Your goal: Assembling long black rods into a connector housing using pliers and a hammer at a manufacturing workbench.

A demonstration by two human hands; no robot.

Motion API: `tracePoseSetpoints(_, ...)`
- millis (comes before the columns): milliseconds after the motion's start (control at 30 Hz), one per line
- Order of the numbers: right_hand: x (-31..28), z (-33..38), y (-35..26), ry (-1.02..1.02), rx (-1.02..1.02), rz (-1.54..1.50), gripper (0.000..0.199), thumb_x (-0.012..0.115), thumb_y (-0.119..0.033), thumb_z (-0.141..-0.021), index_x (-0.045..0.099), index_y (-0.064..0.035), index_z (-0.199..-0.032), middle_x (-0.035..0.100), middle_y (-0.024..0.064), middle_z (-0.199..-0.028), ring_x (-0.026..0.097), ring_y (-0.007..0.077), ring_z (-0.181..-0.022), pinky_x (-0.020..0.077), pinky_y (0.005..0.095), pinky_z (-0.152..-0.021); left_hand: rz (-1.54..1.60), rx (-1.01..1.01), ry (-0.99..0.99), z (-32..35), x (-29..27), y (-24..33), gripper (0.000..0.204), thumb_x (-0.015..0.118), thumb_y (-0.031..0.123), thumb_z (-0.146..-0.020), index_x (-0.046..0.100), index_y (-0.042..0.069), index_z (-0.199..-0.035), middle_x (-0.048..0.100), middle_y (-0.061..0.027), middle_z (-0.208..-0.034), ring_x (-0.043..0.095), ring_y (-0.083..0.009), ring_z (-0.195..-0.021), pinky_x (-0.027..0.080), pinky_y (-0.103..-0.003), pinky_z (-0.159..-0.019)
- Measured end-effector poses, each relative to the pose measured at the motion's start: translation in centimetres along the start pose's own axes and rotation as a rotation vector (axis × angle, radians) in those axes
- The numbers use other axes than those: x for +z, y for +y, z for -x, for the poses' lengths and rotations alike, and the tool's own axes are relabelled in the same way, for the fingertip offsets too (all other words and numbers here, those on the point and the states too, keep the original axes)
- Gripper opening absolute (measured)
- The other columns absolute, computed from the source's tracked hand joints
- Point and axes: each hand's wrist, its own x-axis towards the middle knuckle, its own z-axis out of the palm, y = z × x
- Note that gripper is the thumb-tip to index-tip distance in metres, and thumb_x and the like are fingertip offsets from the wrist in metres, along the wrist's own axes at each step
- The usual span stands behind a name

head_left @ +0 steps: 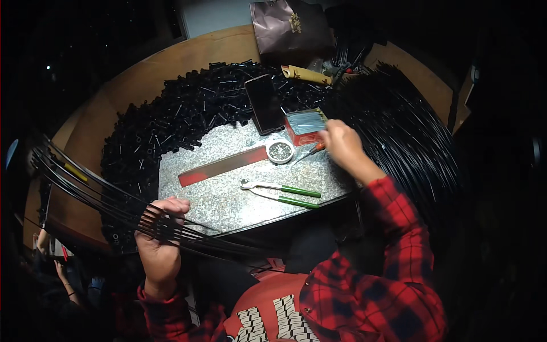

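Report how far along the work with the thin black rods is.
Done: nothing finished shows. In hand: the left hand grips a fanned bunch of thin black rods; the right hand reaches into the small red box of grey pins. Left: a large heap of small black tube pieces and a big sheaf of black rods lie unused; the green-handled pliers lie idle.

A dark phone (265, 104), green-handled pliers (283, 194), a red metal strip (222, 166) and a small round tin (280, 151) lie on the speckled tabletop (228, 199) beside a heap of black parts (171, 119).
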Motion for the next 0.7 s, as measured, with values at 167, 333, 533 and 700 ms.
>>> tracePoseSetpoints(167,1.5,0.9,6.6,-0.375,0.286,0.28,0.027,0.064,-0.022,-0.081,0.068,0.0045,-0.086,0.067,0.0234,-0.088,0.065,0.0414,-0.086,0.0529,0.0457,-0.078,-0.043,-0.047,0.087,0.1,-0.1,0.3,0.013,0.053,-0.013,-0.087,0.057,-0.002,-0.092,0.061,-0.0098,-0.095,0.057,-0.019,-0.096,0.045,-0.035,-0.093)
tracePoseSetpoints(333,1.1,0.5,7.6,-0.384,0.321,0.291,0.023,0.054,-0.011,-0.079,0.071,0.0028,-0.087,0.067,0.0259,-0.093,0.067,0.0391,-0.091,0.0537,0.0456,-0.08,-0.079,-0.03,0.068,0.1,-0.2,0.0,0.013,0.053,-0.012,-0.087,0.058,-0.002,-0.093,0.061,-0.0095,-0.094,0.057,-0.0182,-0.097,0.045,-0.034,-0.092)
tracePoseSetpoints(533,0.2,-1.5,9.3,-0.081,0.287,0.423,0.021,0.052,-0.016,-0.085,0.06,0.0032,-0.091,0.066,0.0254,-0.083,0.066,0.0425,-0.077,0.0532,0.0504,-0.069,-0.145,-0.117,0.134,0.2,-0.4,0.3,0.009,0.056,-0.01,-0.087,0.058,-0.003,-0.092,0.062,-0.0098,-0.096,0.059,-0.0154,-0.094,0.048,-0.029,-0.086)
tracePoseSetpoints(700,-6.6,-2.7,1.1,0.273,-0.008,0.103,0.016,0.05,-0.017,-0.096,0.055,-0.0027,-0.096,0.063,0.0213,-0.072,0.064,0.0395,-0.067,0.049,0.0477,-0.058,-0.162,-0.123,0.099,-1.0,0.6,-0.6,0.01,0.059,-0.003,-0.089,0.063,-0.002,-0.098,0.066,-0.0074,-0.095,0.061,-0.0145,-0.092,0.047,-0.027,-0.087)
